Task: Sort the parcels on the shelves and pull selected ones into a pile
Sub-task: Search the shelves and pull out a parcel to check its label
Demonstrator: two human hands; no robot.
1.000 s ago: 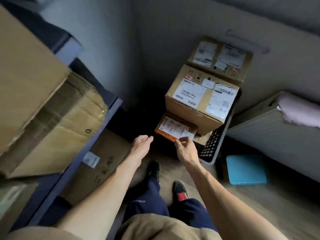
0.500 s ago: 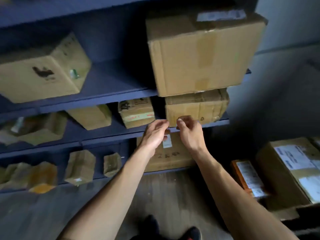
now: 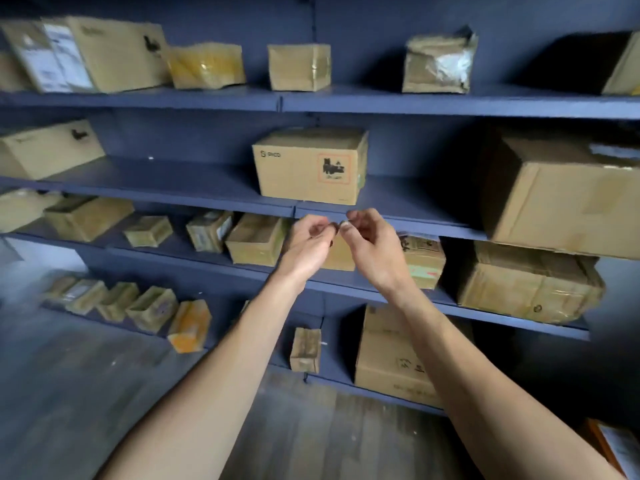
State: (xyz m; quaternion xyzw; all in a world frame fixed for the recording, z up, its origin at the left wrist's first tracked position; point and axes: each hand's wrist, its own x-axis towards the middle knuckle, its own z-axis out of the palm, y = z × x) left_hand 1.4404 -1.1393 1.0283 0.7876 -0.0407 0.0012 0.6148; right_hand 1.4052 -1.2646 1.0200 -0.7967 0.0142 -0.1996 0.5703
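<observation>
Step in hand: I judge I'm between picks, facing the shelves (image 3: 173, 183) and choosing the next parcel. I'm carrying nothing.
Left hand (image 3: 308, 244): raised in front of the second shelf's edge, fingers curled in toward the thumb. It grips no parcel that I can make out.
Nearest parcel: the printed box (image 3: 310, 166) sits on the second shelf, just above and behind my fingertips and apart from both hands.
Right hand (image 3: 370, 247): level with the left, fingers likewise curled, its tips almost meeting the left hand's. It holds no parcel either.
Next move: if the printed box is the one I want, I must uncurl both hands, reach over the shelf edge, take it by its two sides and slide it toward me.
Top shelf, counted: five parcels, among them a torn parcel (image 3: 438, 64). The fifth is cut off by the right edge, and the far left is too blurred to be sure.
Second shelf: three, namely a left box (image 3: 48, 148), the printed box and a big right box (image 3: 561, 192).
Third shelf: about eight, one partly hidden behind my hands.
Bottom shelf: seven, made up of five small ones in a leaning row (image 3: 117, 301), one small upright and one large.
Floor, far right corner: one labelled orange parcel (image 3: 616, 448). I cannot tell whether it belongs to the pile.
</observation>
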